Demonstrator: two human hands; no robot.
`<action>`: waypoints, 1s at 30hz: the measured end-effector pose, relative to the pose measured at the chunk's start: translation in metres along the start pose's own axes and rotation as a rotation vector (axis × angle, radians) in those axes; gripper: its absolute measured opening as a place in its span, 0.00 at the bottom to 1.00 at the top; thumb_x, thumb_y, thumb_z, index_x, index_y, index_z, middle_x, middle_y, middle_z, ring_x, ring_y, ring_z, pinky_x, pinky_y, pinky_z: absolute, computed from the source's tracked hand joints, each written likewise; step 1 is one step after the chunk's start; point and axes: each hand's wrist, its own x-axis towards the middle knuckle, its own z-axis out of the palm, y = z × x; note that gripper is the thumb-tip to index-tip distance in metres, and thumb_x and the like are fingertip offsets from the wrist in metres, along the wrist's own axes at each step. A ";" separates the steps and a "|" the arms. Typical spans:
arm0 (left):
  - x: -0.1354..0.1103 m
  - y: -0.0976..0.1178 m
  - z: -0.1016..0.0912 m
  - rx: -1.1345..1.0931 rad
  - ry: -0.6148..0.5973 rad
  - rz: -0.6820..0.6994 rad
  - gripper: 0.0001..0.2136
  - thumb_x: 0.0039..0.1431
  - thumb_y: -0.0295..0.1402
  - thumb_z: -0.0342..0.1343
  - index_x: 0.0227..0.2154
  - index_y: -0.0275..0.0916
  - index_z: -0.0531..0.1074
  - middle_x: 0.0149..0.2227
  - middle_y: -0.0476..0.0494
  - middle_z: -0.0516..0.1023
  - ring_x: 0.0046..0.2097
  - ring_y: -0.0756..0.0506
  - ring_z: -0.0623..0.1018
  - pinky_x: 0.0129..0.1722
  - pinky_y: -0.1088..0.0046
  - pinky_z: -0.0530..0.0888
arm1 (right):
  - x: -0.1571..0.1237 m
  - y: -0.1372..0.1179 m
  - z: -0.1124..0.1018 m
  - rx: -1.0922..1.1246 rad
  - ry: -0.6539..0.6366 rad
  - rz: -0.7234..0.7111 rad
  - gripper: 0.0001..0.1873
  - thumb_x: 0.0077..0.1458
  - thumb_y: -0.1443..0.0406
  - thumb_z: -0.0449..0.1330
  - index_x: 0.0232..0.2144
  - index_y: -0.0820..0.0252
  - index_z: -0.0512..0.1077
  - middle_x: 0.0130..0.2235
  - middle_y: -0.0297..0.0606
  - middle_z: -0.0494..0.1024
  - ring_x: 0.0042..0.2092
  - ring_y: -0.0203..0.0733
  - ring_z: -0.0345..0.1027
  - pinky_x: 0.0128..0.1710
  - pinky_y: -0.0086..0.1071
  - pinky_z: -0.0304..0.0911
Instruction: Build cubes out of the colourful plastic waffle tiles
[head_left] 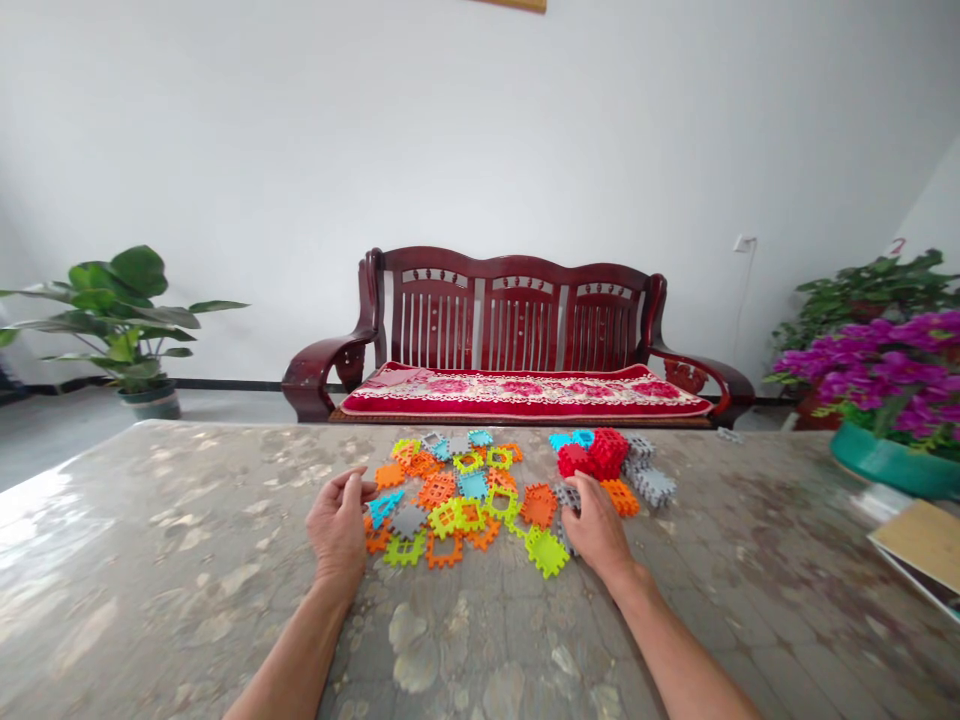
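Observation:
Colourful toothed plastic building tiles lie in a loose spread on the table (420, 660). My left hand (335, 525) is at the left edge of the spread, its fingers loosely bent and apart, with nothing visible in them. Close to its fingertips are a blue triangular tile (385, 508) and an orange tile (390, 475). On the right, my right hand (600, 530) is closed at a grey tile (568, 496), partly hidden by the fingers. Beside that hand lie a lime green tile (547, 552), an orange-red tile (538, 506) and a stack of orange tiles (621, 497).
Behind my right hand stand red tiles (609, 453), with grey tiles (655, 487) next to them. A teal planter (892, 462) with purple flowers and a tan board (919, 540) are at the right. Beyond the table is a wooden bench (521, 268).

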 end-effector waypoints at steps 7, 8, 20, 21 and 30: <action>-0.003 0.001 0.002 0.182 -0.048 0.041 0.17 0.49 0.43 0.52 0.35 0.37 0.75 0.25 0.48 0.77 0.30 0.46 0.77 0.34 0.71 0.71 | 0.004 0.001 0.002 -0.061 -0.038 0.048 0.17 0.50 0.69 0.54 0.45 0.59 0.70 0.45 0.44 0.75 0.50 0.48 0.67 0.51 0.39 0.61; -0.003 0.002 0.003 0.189 -0.050 0.038 0.17 0.48 0.44 0.52 0.35 0.37 0.75 0.25 0.48 0.77 0.29 0.46 0.77 0.33 0.71 0.71 | 0.004 0.001 0.002 -0.074 -0.042 0.056 0.18 0.50 0.69 0.55 0.45 0.60 0.71 0.45 0.45 0.76 0.50 0.48 0.67 0.51 0.39 0.61; -0.001 -0.001 0.001 0.323 -0.069 0.029 0.17 0.48 0.43 0.52 0.35 0.38 0.77 0.27 0.46 0.80 0.30 0.44 0.77 0.32 0.70 0.70 | -0.007 -0.035 -0.013 -0.023 -0.052 -0.132 0.16 0.61 0.67 0.48 0.47 0.57 0.72 0.48 0.42 0.76 0.51 0.45 0.66 0.55 0.42 0.59; -0.001 -0.001 0.000 0.349 -0.075 0.035 0.17 0.49 0.43 0.52 0.35 0.39 0.77 0.28 0.45 0.81 0.30 0.44 0.77 0.32 0.70 0.70 | -0.010 -0.040 -0.011 0.002 -0.086 -0.146 0.17 0.61 0.67 0.48 0.47 0.56 0.72 0.48 0.41 0.76 0.51 0.45 0.66 0.55 0.42 0.59; 0.000 -0.009 0.001 0.438 -0.124 0.066 0.14 0.51 0.42 0.52 0.36 0.42 0.78 0.34 0.45 0.82 0.33 0.42 0.78 0.33 0.70 0.69 | -0.030 -0.071 0.010 0.111 -0.215 -0.154 0.21 0.58 0.66 0.52 0.53 0.56 0.70 0.56 0.42 0.71 0.58 0.46 0.63 0.60 0.43 0.58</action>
